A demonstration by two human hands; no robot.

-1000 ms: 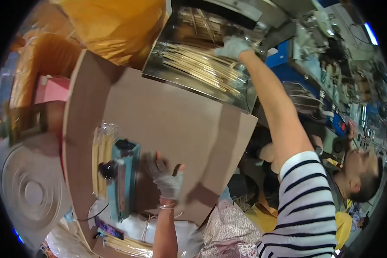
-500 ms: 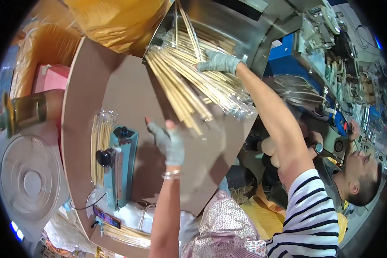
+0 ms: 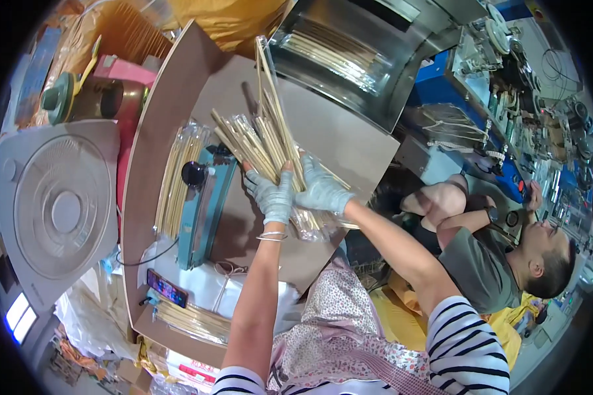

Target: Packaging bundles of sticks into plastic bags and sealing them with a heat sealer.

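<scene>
A bundle of long thin wooden sticks (image 3: 260, 141), partly wrapped in clear plastic sleeves, is held above the brown work surface. My left hand (image 3: 270, 197), in a pale glove with bare fingertips, closes on the near left side of the bundle. From the right, my right hand (image 3: 323, 189), gloved alike, presses its fingers round the other side. A few sleeved sticks (image 3: 270, 92) reach out farther than the others. Crumpled clear plastic (image 3: 310, 227) hangs below the hands. To the left stands a teal bench sealer (image 3: 207, 207) with a black knob.
A metal bin (image 3: 375, 108) at the far side holds more sleeved sticks (image 3: 333, 56). Other sticks (image 3: 180, 181) lie along the brown side board (image 3: 148, 125). Nearer are a phone (image 3: 167, 288) and white plastic (image 3: 204, 283). A co-worker (image 3: 487, 263) sits at right; a fan (image 3: 66, 210) stands left.
My right hand has come back from the metal bin with sticks and met my left hand over the work surface. My left hand, empty before, now grips the bundle. The view has shifted.
</scene>
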